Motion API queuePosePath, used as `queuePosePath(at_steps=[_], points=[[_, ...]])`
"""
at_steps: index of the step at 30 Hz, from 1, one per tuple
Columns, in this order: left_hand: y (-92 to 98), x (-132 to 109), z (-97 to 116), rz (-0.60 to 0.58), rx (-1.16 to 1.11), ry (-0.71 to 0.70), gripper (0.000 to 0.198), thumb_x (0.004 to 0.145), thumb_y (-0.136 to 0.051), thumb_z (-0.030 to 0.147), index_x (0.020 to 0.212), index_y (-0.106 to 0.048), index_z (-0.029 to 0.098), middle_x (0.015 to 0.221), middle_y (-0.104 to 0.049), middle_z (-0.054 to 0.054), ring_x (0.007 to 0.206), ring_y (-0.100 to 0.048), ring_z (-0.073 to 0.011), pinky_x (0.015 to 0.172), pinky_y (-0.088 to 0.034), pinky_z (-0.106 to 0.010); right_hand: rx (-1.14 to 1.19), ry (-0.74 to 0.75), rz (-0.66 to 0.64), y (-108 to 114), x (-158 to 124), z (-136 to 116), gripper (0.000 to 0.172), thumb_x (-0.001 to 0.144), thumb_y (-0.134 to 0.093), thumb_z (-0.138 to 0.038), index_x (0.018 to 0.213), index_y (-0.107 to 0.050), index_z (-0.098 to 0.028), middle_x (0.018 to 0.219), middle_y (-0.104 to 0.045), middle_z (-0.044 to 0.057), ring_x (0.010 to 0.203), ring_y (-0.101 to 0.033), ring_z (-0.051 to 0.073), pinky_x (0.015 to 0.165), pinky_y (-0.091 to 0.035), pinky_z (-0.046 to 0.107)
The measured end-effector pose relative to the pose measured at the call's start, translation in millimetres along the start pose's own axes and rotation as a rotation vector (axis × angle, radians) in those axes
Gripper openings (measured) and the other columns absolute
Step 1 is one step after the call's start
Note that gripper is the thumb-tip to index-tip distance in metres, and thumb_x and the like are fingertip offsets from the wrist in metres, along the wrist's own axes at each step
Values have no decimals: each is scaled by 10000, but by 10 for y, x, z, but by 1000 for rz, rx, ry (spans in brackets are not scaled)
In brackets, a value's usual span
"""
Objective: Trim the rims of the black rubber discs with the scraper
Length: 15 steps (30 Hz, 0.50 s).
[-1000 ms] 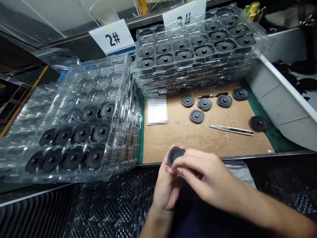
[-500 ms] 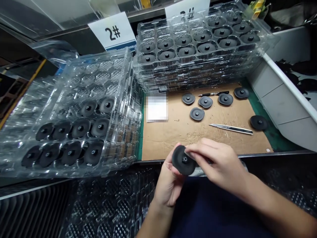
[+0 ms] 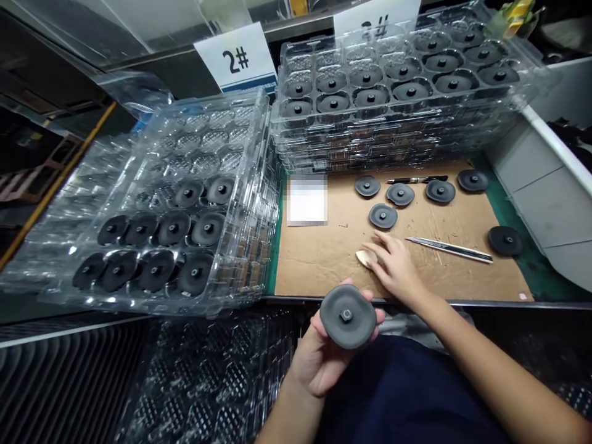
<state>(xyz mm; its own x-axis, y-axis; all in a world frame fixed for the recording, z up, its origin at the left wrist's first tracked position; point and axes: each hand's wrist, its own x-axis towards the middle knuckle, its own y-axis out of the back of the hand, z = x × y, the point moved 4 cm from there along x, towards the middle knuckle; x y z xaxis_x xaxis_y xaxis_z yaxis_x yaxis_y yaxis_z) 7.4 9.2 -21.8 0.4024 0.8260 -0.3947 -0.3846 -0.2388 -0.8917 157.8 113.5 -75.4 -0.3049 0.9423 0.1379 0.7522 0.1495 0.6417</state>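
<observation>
left hand (image 3: pixel 324 354) cups disc (image 3: pixel 348 316), palm up.

Grey disc (image 3: pixel 348 316) in left hand (image 3: pixel 324 351)

I have the dark grey round rubber disc (image 3: pixel 348 316) in my left hand (image 3: pixel 319 357), before the brown cardboard sheet (image 3: pixel 324 262). My right hand (image 3: pixel 394 269) lies on that sheet, left of the silver utility knife (image 3: pixel 451 248). A clear plastic tray (image 3: pixel 185 154) sits left of it, and a stack of clear trays (image 3: pixel 398 132) behind.

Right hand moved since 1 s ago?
Yes. The right hand left the disc in the left hand and went forward onto the cardboard, near the knife.
</observation>
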Motion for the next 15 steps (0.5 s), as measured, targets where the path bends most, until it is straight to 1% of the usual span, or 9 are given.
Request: queuePosePath(at_steps=[1,2,4,6,8,11,13,14,15], points=[[-11,3,4,-12,-1,4,518,697,-703,424,1181,-599,275,1183,-639,-44,1054,-619,-256,909,-475,-334,-7,-22,39,17,-58,16,307,867,-508,-247,1148,-609,-175,1313,-456,144,1188,-406,289,991,-306,511],[-19,7,9,-21,0,11,529,691,-700,441,1182,-597,272,1176,-638,-43,1049,-619,-256,903,-477,-332,-7,-38,68,51,-119,10,316,874,-492,-238,1166,-592,-174,1315,-446,143,1199,-399,283,1003,-301,506],[-24,16,20,-33,-2,25,560,681,-684,488,1188,-590,268,1165,-633,-48,1043,-618,-257,894,-477,-337,14,-56,81,135,-239,-43,290,885,-465,-220,1142,-598,-199,1243,-504,114,1166,-440,253,997,-334,468],[-16,31,26,-38,-14,42,582,686,-648,537,1195,-582,263,1154,-628,-53,1029,-621,-253,883,-478,-340,53,-61,41,200,-342,-109,254,890,-455,-205,1078,-624,-230,1128,-579,76,1093,-500,223,949,-394,417],[-4,51,22,-45,-28,64,597,703,-600,581,1200,-576,250,1136,-628,-59,997,-634,-247,858,-490,-336,90,-68,-7,220,-418,-152,238,892,-450,-192,1024,-641,-244,1035,-620,49,1024,-537,202,889,-435,374],[11,83,5,-52,-12,87,621,747,-508,636,1227,-547,245,1119,-624,-70,929,-659,-229,769,-515,-296,130,-86,-41,176,-476,-166,235,895,-440,-178,991,-645,-240,990,-637,38,977,-555,188,843,-451,347],[32,102,9,-43,82,39,618,797,-411,654,1284,-479,278,1128,-613,-76,864,-673,-212,695,-518,-279,149,-91,-52,128,-481,-169,237,893,-440,-169,984,-646,-242,984,-641,31,968,-558,182,837,-449,340],[48,110,28,-33,187,-32,597,822,-392,635,1319,-425,306,1147,-600,-76,847,-673,-206,691,-518,-291,156,-91,-56,107,-477,-174,237,890,-443,-164,982,-646,-245,982,-643,27,967,-558,180,839,-445,339],[65,113,62,-16,347,-140,573,840,-419,592,1349,-365,336,1177,-581,-74,869,-664,-207,727,-515,-319,161,-90,-57,93,-471,-182,237,887,-449,-157,980,-647,-249,977,-646,22,964,-559,179,843,-440,341]])
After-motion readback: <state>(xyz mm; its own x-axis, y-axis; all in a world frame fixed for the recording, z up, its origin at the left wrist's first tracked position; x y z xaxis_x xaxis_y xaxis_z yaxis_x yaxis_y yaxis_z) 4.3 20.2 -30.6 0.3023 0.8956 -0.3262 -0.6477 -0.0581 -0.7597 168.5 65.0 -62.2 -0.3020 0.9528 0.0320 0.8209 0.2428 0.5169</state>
